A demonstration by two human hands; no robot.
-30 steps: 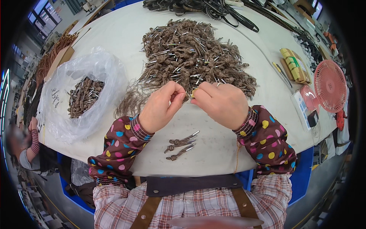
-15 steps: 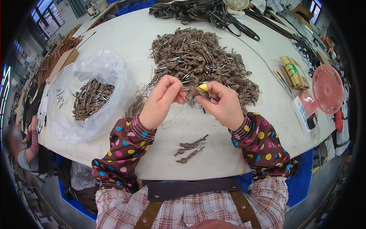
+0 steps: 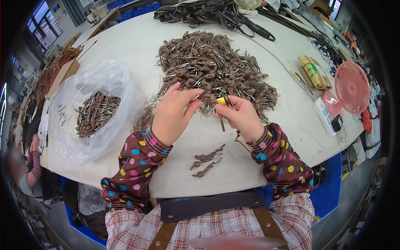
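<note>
My left hand is beside the work, its thumb and forefinger apart and nothing plainly held in them. My right hand is closed at the fingertips round a knotted brown cord with metal tips, whose tips hang below the fingers. A yellow wrap shows at its forefinger, next to a thin dark metal piece that looks like thread snips. A thin cord loop dangles under that hand. Behind both hands rises a large heap of similar knotted cords. Several more cords lie on the table in front of me.
On the left stands an open clear plastic bag partly filled with knotted cords. Loose brown threads lie beside it. A pink fan and a yellow-green bundle are at right. Black straps lie at the back.
My left fingers have spread and turned away from the cord. In my right hand the metal tips now point down, and a cord loop has come into view. The view has shifted slightly.
</note>
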